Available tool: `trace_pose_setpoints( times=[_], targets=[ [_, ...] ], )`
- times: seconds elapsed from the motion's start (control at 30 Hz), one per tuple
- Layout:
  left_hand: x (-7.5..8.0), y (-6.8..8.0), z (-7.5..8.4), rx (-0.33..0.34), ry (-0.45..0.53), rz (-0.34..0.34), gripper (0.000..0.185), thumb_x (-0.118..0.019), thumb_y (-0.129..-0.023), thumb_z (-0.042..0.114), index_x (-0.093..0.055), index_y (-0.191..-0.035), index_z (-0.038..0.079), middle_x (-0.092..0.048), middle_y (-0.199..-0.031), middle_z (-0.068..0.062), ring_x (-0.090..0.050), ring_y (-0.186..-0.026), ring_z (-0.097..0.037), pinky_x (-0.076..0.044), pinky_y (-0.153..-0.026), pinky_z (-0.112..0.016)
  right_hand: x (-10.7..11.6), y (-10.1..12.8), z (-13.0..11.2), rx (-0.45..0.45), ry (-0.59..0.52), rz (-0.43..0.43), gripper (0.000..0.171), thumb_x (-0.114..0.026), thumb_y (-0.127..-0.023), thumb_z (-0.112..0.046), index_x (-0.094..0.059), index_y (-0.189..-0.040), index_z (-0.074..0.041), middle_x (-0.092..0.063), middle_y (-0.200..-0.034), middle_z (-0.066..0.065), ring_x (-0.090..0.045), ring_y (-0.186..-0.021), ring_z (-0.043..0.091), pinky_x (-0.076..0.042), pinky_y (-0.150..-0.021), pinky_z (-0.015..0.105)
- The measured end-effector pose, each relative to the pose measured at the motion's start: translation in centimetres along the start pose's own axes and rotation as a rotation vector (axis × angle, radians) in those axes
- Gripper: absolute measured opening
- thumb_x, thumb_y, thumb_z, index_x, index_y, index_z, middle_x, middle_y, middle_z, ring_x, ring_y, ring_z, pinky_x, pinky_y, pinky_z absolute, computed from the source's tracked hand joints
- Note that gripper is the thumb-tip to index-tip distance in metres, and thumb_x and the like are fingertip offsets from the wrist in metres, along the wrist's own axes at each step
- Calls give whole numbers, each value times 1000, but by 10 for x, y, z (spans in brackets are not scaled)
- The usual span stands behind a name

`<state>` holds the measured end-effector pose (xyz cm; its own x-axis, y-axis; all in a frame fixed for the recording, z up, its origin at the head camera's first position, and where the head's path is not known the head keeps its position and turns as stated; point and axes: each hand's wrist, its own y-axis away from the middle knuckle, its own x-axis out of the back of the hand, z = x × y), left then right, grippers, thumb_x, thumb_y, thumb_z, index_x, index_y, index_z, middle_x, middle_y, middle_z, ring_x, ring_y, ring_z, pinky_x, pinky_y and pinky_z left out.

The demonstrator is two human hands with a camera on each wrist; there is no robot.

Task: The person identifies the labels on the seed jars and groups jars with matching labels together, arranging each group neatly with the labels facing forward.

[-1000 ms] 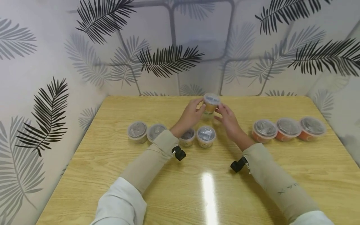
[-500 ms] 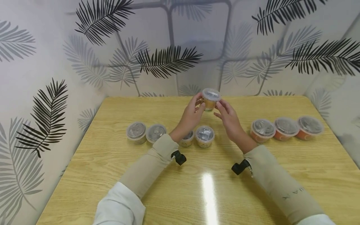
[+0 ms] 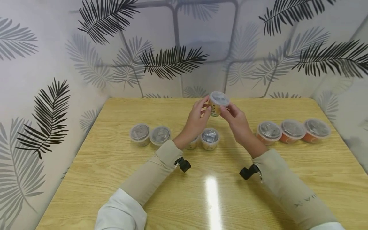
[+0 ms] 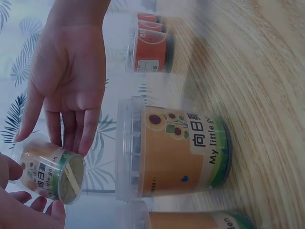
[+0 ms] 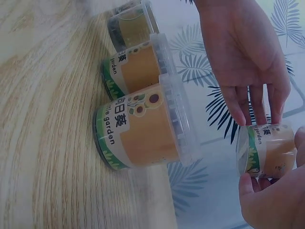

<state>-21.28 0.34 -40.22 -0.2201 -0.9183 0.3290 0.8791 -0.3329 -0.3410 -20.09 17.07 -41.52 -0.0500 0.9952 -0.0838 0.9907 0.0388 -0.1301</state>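
A small clear-lidded plastic cup [image 3: 218, 103] with an orange sunflower label is held up over the far part of the table, its lid tipped. My left hand [image 3: 197, 115] grips its left side, thumb toward me. From the other side my right hand [image 3: 236, 123] holds it, thumb on the near wall and fingers behind. Its see-through base shows in the left wrist view beside the label [image 4: 40, 174]. Closest below the hands stands a matching sunflower cup [image 3: 210, 139]; a neighbouring cup [image 3: 192, 144] is partly hidden by my left wrist.
Two lidded cups, one at the left end [image 3: 139, 134] and one beside it [image 3: 160, 135], stand left of my forearm. At right, three red-labelled cups [image 3: 292, 131] form a row. A leaf-patterned wall [image 3: 161, 32] rises behind the wooden table [image 3: 184, 198].
The cup has risen a little, then shifted slightly right, tilting and turning so its label shows more. My right hand has moved closer around it, its forearm shifting right.
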Motion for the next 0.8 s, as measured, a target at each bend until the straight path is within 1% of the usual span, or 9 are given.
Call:
trace_pose_setpoints(
  times=[0.13, 0.2, 0.3, 0.43, 0.6, 0.7, 0.8],
  targets=[
    [-2, 1, 1, -31, 29, 18, 44, -46, -99, 18, -35, -140, 8, -42, -132, -7, -42, -119, -16, -37, -101, -34, -1, 6, -4, -24, 50, 3, 61, -61, -91, -28, -36, -142, -5, -44, -136, 14, -43, -122, 21, -35, -103, 35],
    [-3, 2, 1, -45, 52, 29, 42, -47, -98, 16, -37, -138, 7, -44, -129, -6, -44, -117, -17, -38, -100, -34, 1, 9, -7, -27, 81, 2, 62, -62, -90, -30, -36, -142, -6, -45, -135, 13, -43, -122, 20, -34, -104, 36],
    [-6, 4, 2, -44, 80, 31, 41, -49, -97, 18, -39, -136, 8, -45, -128, -6, -46, -115, -18, -39, -99, -32, 5, 13, -9, -21, 94, -7, 60, -61, -90, -31, -38, -141, -7, -47, -134, 12, -43, -122, 20, -33, -104, 39],
    [-11, 9, 8, -15, 106, -10, 46, -51, -97, 20, -37, -140, 9, -42, -132, -8, -45, -117, -20, -39, -100, -32, 14, 20, -11, -38, 102, -5, 58, -61, -90, -32, -42, -140, -9, -48, -134, 10, -43, -124, 19, -32, -105, 40],
    [-19, 20, 19, 19, 120, -67, 49, -50, -97, 16, -34, -143, 8, -38, -139, -4, -40, -123, -15, -37, -101, -27, 25, 29, -14, -48, 114, -6, 57, -61, -91, -31, -42, -140, -9, -47, -135, 10, -42, -125, 21, -32, -105, 38],
    [-25, 26, 25, 29, 125, -98, 50, -48, -96, 14, -32, -143, 7, -35, -141, -3, -37, -126, -13, -36, -101, -25, 33, 37, -16, -55, 136, -20, 57, -62, -90, -29, -41, -140, -10, -46, -136, 8, -41, -126, 20, -37, -101, 31],
    [-31, 34, 29, 50, 148, -122, 51, -48, -96, 12, -31, -144, 8, -31, -144, -5, -35, -128, -15, -34, -102, -26, 39, 47, -17, -54, 167, -59, 60, -65, -88, -23, -40, -141, -12, -43, -138, 7, -38, -128, 20, -41, -96, 23]
  ],
)
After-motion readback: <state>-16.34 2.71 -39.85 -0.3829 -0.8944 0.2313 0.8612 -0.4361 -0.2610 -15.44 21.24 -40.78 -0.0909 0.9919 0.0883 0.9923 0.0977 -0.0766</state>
